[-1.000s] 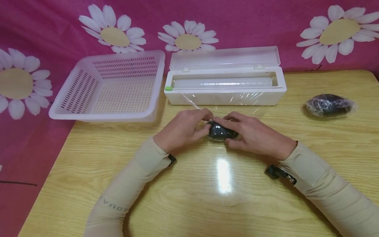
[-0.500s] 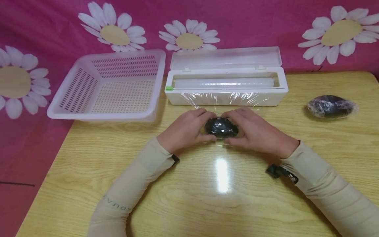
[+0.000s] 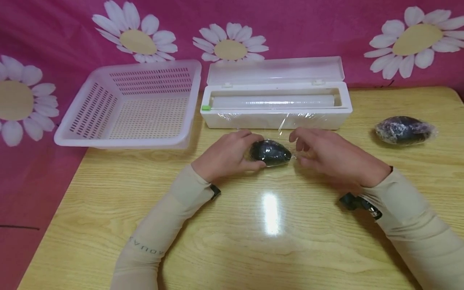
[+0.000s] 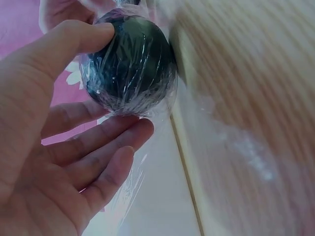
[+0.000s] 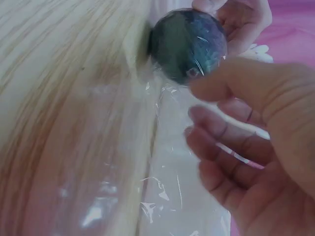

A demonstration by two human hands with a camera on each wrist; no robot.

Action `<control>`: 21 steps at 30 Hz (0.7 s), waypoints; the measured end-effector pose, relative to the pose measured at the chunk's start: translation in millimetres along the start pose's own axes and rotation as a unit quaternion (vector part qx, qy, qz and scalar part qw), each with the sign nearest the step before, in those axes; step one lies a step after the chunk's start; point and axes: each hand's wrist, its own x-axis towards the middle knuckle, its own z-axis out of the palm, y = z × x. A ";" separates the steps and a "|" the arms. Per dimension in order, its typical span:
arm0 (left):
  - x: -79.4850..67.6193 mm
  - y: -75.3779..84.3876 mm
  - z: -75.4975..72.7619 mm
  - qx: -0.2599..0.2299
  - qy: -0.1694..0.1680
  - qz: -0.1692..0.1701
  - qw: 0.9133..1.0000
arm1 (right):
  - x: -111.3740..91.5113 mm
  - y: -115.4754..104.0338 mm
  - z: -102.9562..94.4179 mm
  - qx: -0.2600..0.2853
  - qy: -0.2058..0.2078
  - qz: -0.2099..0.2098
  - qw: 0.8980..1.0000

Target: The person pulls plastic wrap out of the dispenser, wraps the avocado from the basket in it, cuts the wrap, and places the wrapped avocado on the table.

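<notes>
A dark oval avocado (image 3: 271,153) wrapped in clear film lies in front of the white film box, its narrower end toward the right. My left hand (image 3: 232,155) grips its left end, the thumb over the near side and the fingers round the far side. In the left wrist view, film is creased over the dark avocado (image 4: 133,64). Just off its right end, my right hand (image 3: 326,155) has loosely bent fingers, with thumb and fingers apart. Wisps of film show near its fingertips (image 5: 197,140); whether they touch it is unclear. Clear film (image 3: 280,125) stretches from the box toward the avocado.
Behind the hands stands the white box (image 3: 275,120), lid up, with a film roll (image 3: 272,100) inside and a green slider (image 3: 206,108) at its left. A white plastic basket (image 3: 123,141) stands left. Another wrapped avocado (image 3: 404,131) lies right on the wooden table (image 3: 232,249).
My right hand has let go of the avocado's right end and drawn back to the right. The left hand, which has shifted its grip, still holds the left end.
</notes>
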 end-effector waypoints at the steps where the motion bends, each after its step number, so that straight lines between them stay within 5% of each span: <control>1: -0.2 -0.5 -0.1 -0.001 0.001 0.001 1.000 | 1.0 0.7 0.5 -0.008 0.010 -0.014 1.000; 5: -0.5 -1.6 -0.1 -0.004 0.002 -0.001 1.000 | 4.2 3.1 5.6 -0.045 0.067 -0.076 0.994; 10: 0.3 -2.7 0.5 -0.001 0.003 0.000 1.000 | 6.2 4.9 13.9 -0.059 0.113 -0.097 0.987; 21: 2.0 -4.4 1.0 -0.019 0.010 -0.003 1.000 | 7.2 1.5 15.2 0.021 0.069 -0.036 0.997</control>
